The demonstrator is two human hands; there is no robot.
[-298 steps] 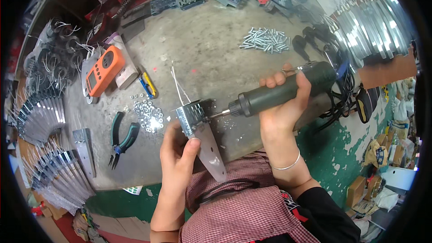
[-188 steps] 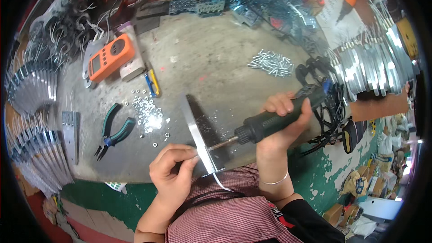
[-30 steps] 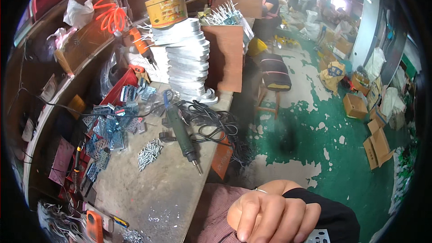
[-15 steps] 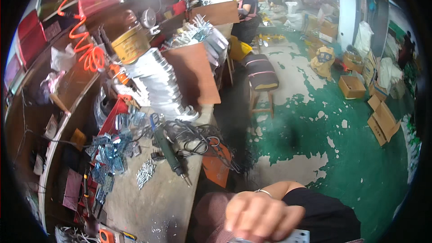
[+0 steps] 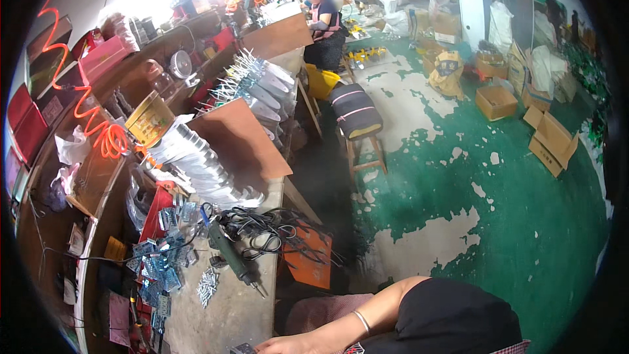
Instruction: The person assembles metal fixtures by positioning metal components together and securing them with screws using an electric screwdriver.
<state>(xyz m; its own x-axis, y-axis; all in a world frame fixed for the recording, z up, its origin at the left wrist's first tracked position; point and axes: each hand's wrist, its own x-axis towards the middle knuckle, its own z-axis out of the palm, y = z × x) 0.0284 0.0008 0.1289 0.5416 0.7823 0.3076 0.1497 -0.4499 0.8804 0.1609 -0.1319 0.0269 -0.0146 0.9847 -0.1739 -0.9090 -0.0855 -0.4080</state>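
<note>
Here we have our right arm stretched across the near edge, its hand (image 5: pixel 278 345) cut off by the frame, so we cannot tell its grip. The left hand is out of view. The green electric screwdriver (image 5: pixel 230 254) lies unheld on the bench (image 5: pixel 242 308), beside loose screws (image 5: pixel 208 286); we judge a pause between fastenings.
</note>
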